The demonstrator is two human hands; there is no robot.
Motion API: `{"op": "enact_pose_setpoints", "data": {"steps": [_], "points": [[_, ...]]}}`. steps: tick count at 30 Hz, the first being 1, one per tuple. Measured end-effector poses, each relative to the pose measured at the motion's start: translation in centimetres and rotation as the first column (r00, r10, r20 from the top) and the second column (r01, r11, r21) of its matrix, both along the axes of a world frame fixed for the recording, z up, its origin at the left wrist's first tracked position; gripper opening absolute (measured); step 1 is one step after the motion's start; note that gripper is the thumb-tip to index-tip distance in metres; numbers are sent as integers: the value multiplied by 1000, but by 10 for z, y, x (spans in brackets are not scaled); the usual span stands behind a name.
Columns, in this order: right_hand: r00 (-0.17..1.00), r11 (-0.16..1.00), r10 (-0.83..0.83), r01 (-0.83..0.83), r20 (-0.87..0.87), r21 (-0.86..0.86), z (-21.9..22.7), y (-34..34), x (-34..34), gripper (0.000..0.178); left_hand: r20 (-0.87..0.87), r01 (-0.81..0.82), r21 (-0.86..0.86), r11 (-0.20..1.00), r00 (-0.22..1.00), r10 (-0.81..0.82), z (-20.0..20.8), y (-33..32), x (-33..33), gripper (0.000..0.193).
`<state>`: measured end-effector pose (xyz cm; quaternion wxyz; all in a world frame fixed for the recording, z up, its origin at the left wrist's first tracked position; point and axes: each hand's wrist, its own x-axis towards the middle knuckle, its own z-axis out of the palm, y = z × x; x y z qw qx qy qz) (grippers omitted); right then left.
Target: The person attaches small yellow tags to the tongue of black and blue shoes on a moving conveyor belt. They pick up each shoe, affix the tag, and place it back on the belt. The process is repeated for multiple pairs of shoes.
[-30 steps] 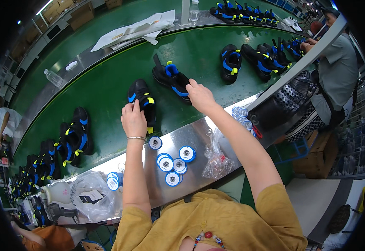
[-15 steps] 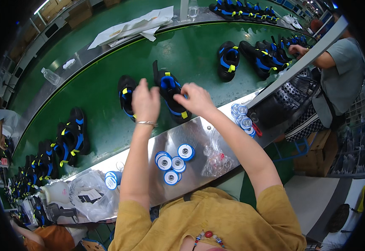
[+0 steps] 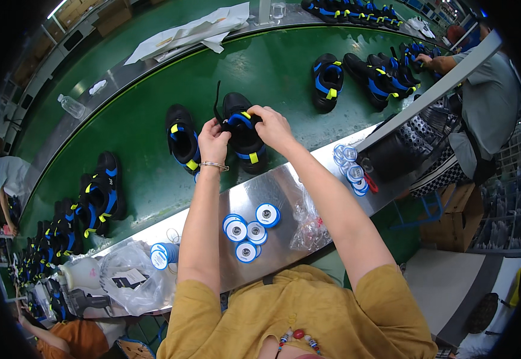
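Note:
A black and blue shoe [image 3: 249,151] with yellow tabs stands on the green conveyor belt in front of me, its toe pointing away. At its left edge my left hand [image 3: 214,142] is closed in a pinch, just below a thin black strap [image 3: 217,100] that sticks up. The fingers hide exactly what they pinch. On the other side my right hand [image 3: 273,128] grips the shoe's blue-lined tongue near its yellow tab. A matching shoe [image 3: 181,139] stands to the left, apart from both hands.
Round blue-and-white tags [image 3: 246,231] lie on the metal ledge [image 3: 284,190], with more tags [image 3: 351,170] at right. Plastic bags [image 3: 130,278] and a tag stack [image 3: 160,257] sit at left. Several shoes [image 3: 102,197] line the belt. A co-worker [image 3: 489,99] works at right beyond a post.
Both hands have come down onto the right-hand shoe and closed on it. Its strap now looks thinner and stands upright. The co-worker's arm at right has moved slightly.

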<state>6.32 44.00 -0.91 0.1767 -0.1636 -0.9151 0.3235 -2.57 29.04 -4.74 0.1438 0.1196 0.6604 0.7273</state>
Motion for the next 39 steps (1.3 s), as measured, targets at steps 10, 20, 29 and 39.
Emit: {"op": "enact_pose_setpoints", "data": {"steps": [10,20,29,39], "points": [[989,935,148,-137,-10,328,30,-22,1,24,-350,-91,-202,975,936,15,-2,6,21,52],[980,980,149,-128,-135,151,11,-23,-10,23,-730,-289,-261,921,684,8,3,-4,25,58],[976,986,153,-140,-152,93,10,-29,-7,23,-826,-394,-351,849,558,-82,-11,-11,24,13],[973,884,226,-182,-52,430,14,-50,-13,28,-784,-387,-293,874,621,11,-15,-18,33,9]]}}
